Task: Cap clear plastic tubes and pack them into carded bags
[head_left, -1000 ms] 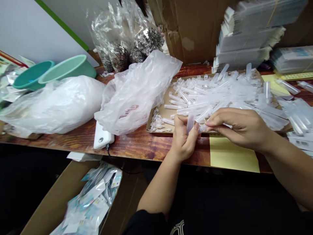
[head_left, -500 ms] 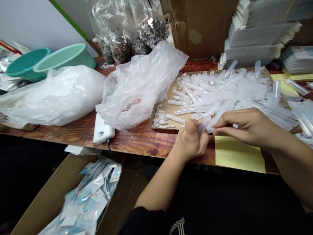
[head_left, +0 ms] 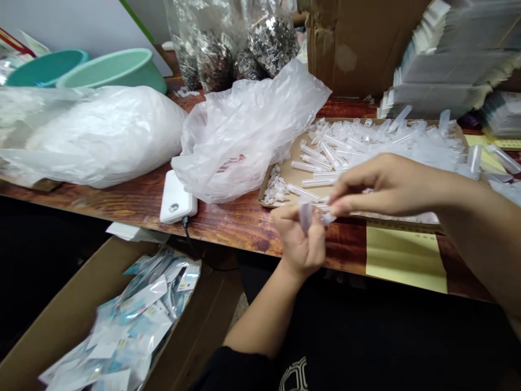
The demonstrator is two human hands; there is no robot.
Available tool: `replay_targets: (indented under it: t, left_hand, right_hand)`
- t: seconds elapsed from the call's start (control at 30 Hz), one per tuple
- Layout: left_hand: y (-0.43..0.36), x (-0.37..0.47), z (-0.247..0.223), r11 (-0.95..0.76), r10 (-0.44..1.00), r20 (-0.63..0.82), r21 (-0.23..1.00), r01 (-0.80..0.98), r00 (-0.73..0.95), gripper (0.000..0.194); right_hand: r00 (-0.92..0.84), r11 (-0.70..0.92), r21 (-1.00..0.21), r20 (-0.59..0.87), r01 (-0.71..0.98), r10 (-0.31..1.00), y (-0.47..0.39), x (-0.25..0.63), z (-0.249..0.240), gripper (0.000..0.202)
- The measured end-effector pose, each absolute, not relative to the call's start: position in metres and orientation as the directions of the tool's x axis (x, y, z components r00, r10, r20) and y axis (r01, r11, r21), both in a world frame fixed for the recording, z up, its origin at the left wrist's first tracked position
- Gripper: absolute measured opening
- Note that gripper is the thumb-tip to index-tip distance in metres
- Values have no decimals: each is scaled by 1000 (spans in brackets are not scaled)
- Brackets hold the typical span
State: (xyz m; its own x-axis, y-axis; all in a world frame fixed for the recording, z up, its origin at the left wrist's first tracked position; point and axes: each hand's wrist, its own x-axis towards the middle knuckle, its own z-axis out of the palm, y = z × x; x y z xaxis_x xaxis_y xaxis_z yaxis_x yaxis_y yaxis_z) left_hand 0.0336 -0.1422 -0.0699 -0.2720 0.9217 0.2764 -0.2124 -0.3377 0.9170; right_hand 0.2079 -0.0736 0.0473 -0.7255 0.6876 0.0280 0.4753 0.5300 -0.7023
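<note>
My left hand [head_left: 301, 244] is closed around a translucent plastic tube [head_left: 305, 216], its upper end standing out above the fingers. Beside it, my right hand [head_left: 378, 184] pinches a small translucent plastic piece [head_left: 328, 218] close to the tube; blur hides its exact shape and whether the two touch. Behind both hands lies a shallow cardboard tray [head_left: 280, 172] with many loose clear tubes [head_left: 315, 183] and, in its near left corner, a heap of small whitish plastic pieces [head_left: 275, 187].
A crumpled plastic bag [head_left: 244, 136] and a full white bag [head_left: 109, 136] lie left of the tray. A white corded device [head_left: 176, 198] sits near the table edge, above a carton of packets [head_left: 134, 326]. Yellow paper [head_left: 402, 255] lies below my right forearm. Bagged metal pieces [head_left: 272, 43] stand behind.
Both hands have moved left, away from the tray's middle, with the tube still in my left hand. The tube now stands more upright. The camera view has shifted slightly.
</note>
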Motion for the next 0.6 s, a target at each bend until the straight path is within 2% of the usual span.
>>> replay_targets:
  t: [0.1,0.2,0.27,0.43,0.6]
  left_hand:
    - [-144,19,-66,-441,839,331,879,-182,-431,30]
    - [-139,1,-60,-279,906,135,903,-328,-401,32]
    - [-135,-9,-58,-177,935,17,889,-423,-355,35]
    - [-131,-17,-60,-143,940,-47,847,-513,-339,34]
    - [-131,-17,-62,-152,945,-32,839,-523,-326,36]
  right_hand:
    - [-702,635,-536,105,557,704,-46,164,40,15]
    - [-760,723,-312,5,616,650,-32,120,20,17]
    - [-774,745,-224,-88,628,627,-30,100,8,19]
    - [-756,736,-174,-132,654,641,-31,91,0,18]
    - [-789,778,-158,-18,609,614,-32,112,5,17]
